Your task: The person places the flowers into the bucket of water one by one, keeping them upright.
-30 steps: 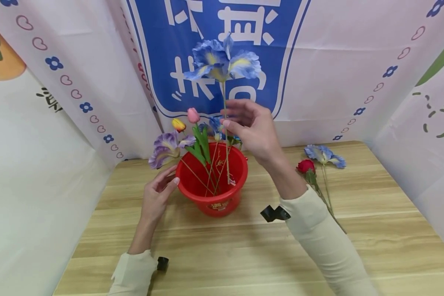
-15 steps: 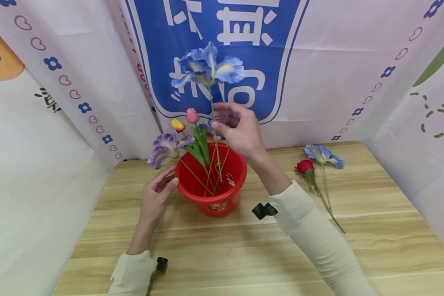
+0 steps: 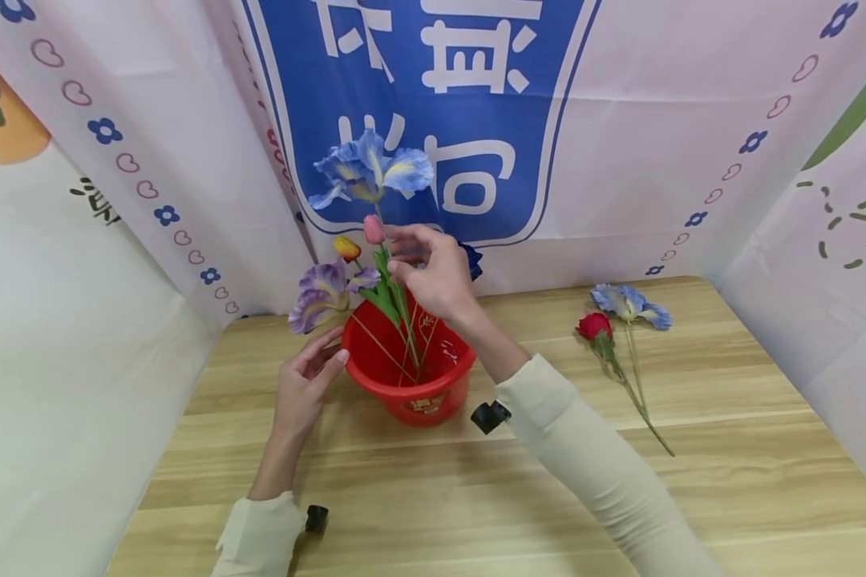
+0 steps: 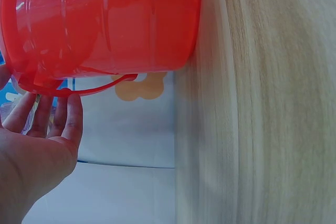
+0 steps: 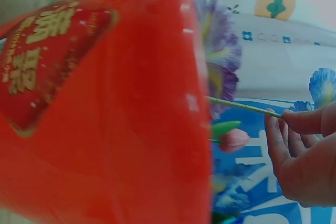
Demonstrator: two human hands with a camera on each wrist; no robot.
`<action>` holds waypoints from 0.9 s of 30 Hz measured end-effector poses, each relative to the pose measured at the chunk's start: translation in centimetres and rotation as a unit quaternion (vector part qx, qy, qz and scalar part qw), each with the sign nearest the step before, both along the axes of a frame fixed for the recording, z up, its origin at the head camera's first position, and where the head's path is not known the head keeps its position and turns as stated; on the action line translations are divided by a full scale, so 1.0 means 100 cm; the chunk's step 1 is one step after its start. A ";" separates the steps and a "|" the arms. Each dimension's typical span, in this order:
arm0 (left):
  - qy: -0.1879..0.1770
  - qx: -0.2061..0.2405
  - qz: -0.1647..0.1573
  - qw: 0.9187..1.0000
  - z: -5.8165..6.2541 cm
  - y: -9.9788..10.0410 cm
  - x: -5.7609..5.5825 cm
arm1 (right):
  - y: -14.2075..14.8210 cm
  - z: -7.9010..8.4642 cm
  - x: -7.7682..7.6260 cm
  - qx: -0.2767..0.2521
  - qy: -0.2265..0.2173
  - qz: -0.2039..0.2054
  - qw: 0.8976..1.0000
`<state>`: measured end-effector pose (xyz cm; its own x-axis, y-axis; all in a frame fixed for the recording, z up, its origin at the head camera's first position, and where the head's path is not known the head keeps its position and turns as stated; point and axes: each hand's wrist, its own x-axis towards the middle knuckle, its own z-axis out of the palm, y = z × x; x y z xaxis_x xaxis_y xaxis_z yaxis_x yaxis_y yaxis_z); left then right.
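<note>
My right hand point(image 3: 436, 272) pinches the stem of a blue iris point(image 3: 371, 168) between thumb and fingers, above the red bucket point(image 3: 426, 405). The bloom stands upright, and the stem runs down into the bucket. My left hand point(image 3: 306, 393) touches the bucket's left rim with fairly straight fingers, near the red handle point(image 4: 94, 88). A purple iris point(image 3: 325, 292), a pink tulip point(image 3: 374, 230) and a yellow-red tulip point(image 3: 346, 248) lean in the bucket. A dark blue bloom point(image 3: 471, 260) shows partly behind my right hand.
A red rose point(image 3: 594, 325) and another blue iris point(image 3: 631, 304) lie on the wooden table point(image 3: 548, 513) to the right, stems toward the front. A printed fabric backdrop point(image 3: 642, 160) rises close behind the bucket.
My right hand has moved left and down with the blue iris, from the bucket's right side to near the pink tulip. The left hand stays at the rim.
</note>
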<state>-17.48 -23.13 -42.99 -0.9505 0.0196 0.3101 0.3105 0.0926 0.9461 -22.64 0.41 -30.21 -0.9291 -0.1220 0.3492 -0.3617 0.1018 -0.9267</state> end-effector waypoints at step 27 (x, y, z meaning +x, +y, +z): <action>-0.004 0.029 0.001 1.000 -0.002 0.004 0.000 | -0.021 -0.055 -0.005 0.167 -0.106 0.028 0.980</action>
